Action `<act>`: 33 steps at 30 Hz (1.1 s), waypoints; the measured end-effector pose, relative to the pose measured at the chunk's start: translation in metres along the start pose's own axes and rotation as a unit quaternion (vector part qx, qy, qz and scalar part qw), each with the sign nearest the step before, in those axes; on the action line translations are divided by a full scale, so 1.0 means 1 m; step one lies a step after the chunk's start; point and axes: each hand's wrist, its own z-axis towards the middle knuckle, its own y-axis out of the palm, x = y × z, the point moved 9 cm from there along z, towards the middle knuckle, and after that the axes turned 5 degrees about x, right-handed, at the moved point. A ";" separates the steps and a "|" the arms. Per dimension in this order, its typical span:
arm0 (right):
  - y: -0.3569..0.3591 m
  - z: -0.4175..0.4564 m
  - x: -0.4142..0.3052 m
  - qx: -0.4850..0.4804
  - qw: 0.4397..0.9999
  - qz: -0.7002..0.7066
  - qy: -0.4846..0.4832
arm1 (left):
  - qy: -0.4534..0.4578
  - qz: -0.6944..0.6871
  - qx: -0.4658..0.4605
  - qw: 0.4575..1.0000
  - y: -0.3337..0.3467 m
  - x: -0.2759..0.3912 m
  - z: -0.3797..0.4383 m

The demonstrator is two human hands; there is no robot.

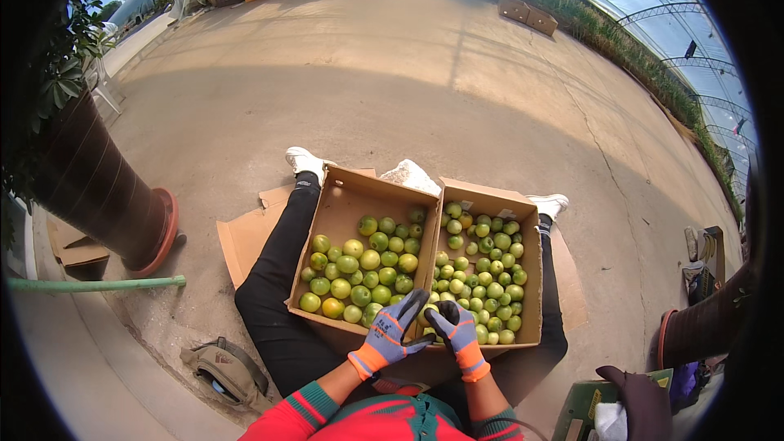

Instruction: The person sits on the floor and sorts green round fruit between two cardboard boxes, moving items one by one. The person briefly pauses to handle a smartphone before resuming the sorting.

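Observation:
Two cardboard boxes stand side by side between my outstretched legs. The left box [337, 208] holds larger green tomatoes [347, 264], a few turning yellow or orange. In the right box [534, 294] lie many smaller green tomatoes [493, 290]. My left hand [392, 332], in a grey-blue glove with black fingertips and an orange cuff, is at the near inner corner of the left box, fingers apart. Close beside it, my right hand [457, 329], gloved alike, has its fingers curled at a green tomato [428, 313] over the right box's near corner. The fingers partly hide that tomato.
Flattened cardboard [245, 236] lies under my legs. A white lump [410, 175] sits behind the boxes. To the left are a large plant pot [101, 177], a green pole [98, 283] and a bag [228, 370]. Another box [579, 404] stands at lower right.

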 end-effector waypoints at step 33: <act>-0.046 0.066 -0.032 0.146 0.829 -0.494 -0.216 | 0.011 0.310 -0.085 0.947 0.029 -0.027 -0.027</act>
